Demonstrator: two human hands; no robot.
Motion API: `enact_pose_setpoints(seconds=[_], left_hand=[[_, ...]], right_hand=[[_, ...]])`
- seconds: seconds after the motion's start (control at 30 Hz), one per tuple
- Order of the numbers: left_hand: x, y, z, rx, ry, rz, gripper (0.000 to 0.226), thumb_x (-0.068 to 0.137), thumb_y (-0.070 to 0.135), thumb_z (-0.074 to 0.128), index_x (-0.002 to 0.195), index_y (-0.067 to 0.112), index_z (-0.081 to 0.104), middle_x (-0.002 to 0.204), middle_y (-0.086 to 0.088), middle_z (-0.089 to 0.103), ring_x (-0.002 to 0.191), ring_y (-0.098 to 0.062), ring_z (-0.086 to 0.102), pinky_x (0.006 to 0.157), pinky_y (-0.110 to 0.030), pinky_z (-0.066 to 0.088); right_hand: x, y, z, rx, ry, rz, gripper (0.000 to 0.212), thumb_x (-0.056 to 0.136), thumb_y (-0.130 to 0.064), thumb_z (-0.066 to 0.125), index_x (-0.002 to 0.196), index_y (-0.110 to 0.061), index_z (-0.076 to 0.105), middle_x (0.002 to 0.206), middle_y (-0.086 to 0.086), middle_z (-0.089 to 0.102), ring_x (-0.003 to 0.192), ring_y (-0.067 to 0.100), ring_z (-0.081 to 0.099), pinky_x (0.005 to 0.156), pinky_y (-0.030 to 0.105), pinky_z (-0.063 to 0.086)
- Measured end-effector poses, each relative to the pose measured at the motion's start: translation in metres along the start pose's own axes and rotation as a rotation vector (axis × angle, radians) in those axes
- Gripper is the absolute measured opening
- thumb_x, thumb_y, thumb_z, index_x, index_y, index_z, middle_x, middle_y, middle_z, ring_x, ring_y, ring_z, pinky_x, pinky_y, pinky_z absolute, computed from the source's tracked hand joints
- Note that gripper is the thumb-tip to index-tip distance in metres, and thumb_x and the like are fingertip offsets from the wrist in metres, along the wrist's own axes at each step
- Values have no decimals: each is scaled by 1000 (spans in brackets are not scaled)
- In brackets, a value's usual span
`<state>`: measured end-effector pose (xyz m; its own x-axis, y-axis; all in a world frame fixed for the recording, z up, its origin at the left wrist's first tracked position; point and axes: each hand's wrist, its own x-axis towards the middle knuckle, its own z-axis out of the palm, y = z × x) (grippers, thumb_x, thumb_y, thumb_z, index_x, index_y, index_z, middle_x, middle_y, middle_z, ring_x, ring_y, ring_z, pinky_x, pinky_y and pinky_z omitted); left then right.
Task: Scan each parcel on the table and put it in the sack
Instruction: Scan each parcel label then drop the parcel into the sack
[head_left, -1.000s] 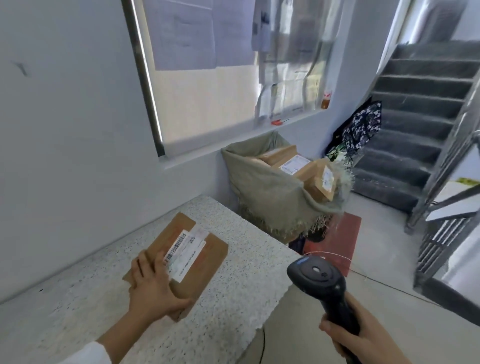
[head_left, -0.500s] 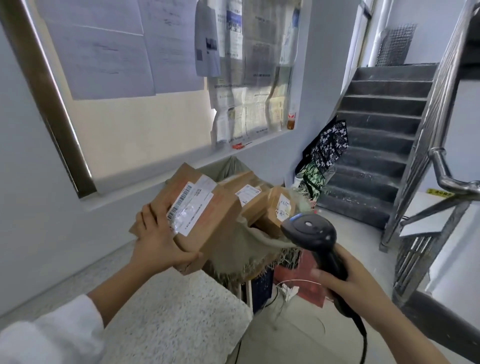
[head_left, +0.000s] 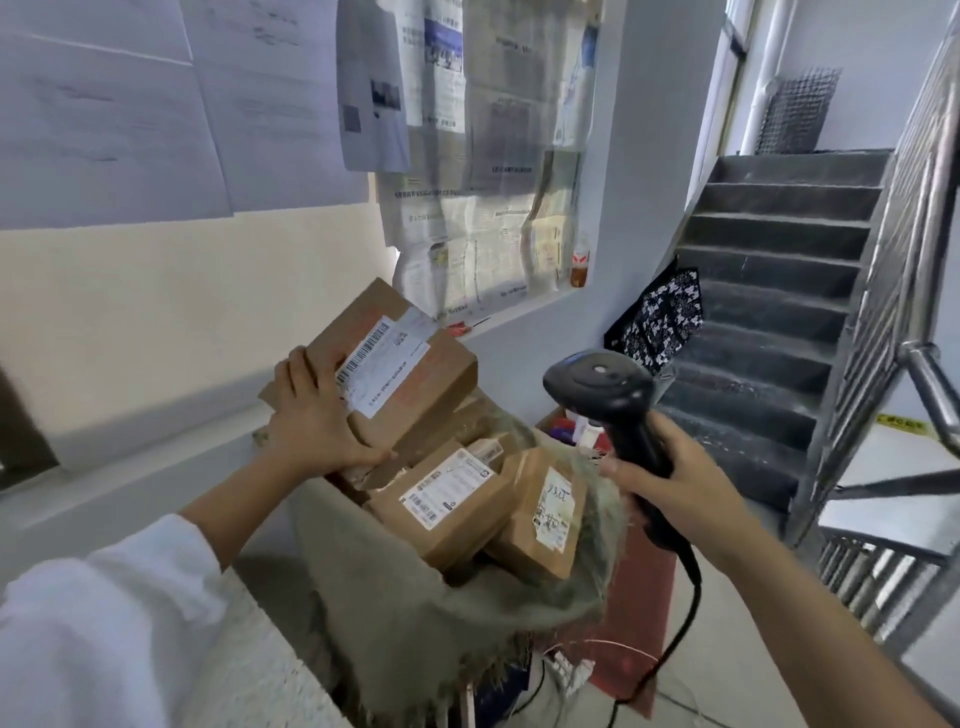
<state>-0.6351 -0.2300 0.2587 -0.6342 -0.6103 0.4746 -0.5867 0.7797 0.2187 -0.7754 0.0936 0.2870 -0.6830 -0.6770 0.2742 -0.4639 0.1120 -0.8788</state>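
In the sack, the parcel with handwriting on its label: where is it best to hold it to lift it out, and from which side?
Probably its upper end, pinched from above. The handwritten parcel stands tilted on edge against the right wall of the sack, so that end is the most exposed. Its lower end sits deep in the sack, and the printed-label parcel crowds its left side.

This is a stairwell hall of a building, used as a small parcel point. Concrete stairs (head_left: 769, 291) with a metal railing (head_left: 930, 384) go up on the right. Paper notices (head_left: 104, 114) and newspapers (head_left: 488, 156) hang on the wall. A sack (head_left: 415, 613) holds labelled cardboard parcels (head_left: 452, 504), with a barcode scanner (head_left: 608, 395) near it.
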Motion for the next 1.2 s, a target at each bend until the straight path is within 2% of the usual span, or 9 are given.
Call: enact_pose_setpoints(seconds=[0.13, 0.23, 0.33, 0.4, 0.5, 0.67, 0.8, 0.97, 1.2], left_hand=[[29, 7, 50, 82, -134, -51, 147, 29, 80, 66, 147, 9, 12, 146, -28, 12, 137, -44, 8, 108, -59, 26], [55, 15, 79, 82, -169, -104, 147, 34, 75, 74, 147, 10, 5, 146, -24, 8, 138, -42, 4, 113, -54, 19], [80, 36, 99, 27, -172, -173, 135, 44, 62, 84, 145, 14, 8, 141, -17, 10, 135, -37, 6, 110, -52, 25], [103, 49, 109, -7, -178, -202, 126, 48, 63, 79, 144, 15, 13, 140, -13, 16, 135, -34, 10, 108, -51, 30], [136, 54, 125, -102, -149, -250, 97, 64, 52, 66, 140, 12, 21, 137, -15, 33, 127, -33, 29, 100, -48, 39], [151, 38, 170, -85, -354, -416, 89, 78, 39, 72, 144, 15, 18, 147, -16, 20, 137, -36, 17, 110, -49, 25], [160, 23, 196, -77, -378, -410, 85, 83, 40, 68, 147, 15, 18, 153, -13, 13, 141, -35, 12, 114, -49, 23], [181, 14, 216, -70, -373, -420, 74, 86, 37, 65, 145, 16, 24, 150, -13, 16, 137, -32, 24, 111, -44, 32], [184, 10, 218, -44, -403, -396, 57, 89, 37, 61, 137, 13, 42, 147, -11, 21, 135, -26, 26, 110, -36, 32]], right_hand=[[56, 19, -20, 93, -44, -33, 23, 84, -7, 64, 101, -19, 54, 54, -7, 55, 45, 7, 52, 49, 17, 46], [97, 47, -35, 79, -112, -71, 21, 84, -5, 65, 100, -14, 54, 54, -7, 56, 46, 8, 52, 50, 16, 47], [138, 75, -51, 86, -212, -75, 18, 84, -4, 64, 99, -7, 55, 53, -8, 56, 45, 8, 51, 49, 15, 45], [166, 93, -60, 83, -256, -84, 15, 85, -6, 64, 98, -6, 55, 54, -4, 56, 47, 10, 52, 53, 19, 45], [202, 116, -65, 94, -294, -86, 15, 84, -12, 65, 94, -10, 54, 58, 10, 57, 50, 15, 52, 60, 30, 45], [243, 142, -54, 163, -355, -15, 33, 66, -44, 77, 85, -24, 58, 69, 24, 59, 51, 17, 53, 60, 35, 46], [272, 163, -45, 216, -375, 10, 10, 83, -10, 67, 86, -12, 58, 63, 22, 57, 50, 19, 51, 59, 36, 44], [300, 169, -32, 213, -399, 0, 11, 84, -5, 64, 87, -4, 54, 59, 13, 55, 47, 15, 50, 49, 20, 43], [316, 168, -23, 201, -444, 22, 11, 84, -2, 63, 91, -4, 54, 73, 27, 55, 48, 16, 49, 51, 23, 44]])
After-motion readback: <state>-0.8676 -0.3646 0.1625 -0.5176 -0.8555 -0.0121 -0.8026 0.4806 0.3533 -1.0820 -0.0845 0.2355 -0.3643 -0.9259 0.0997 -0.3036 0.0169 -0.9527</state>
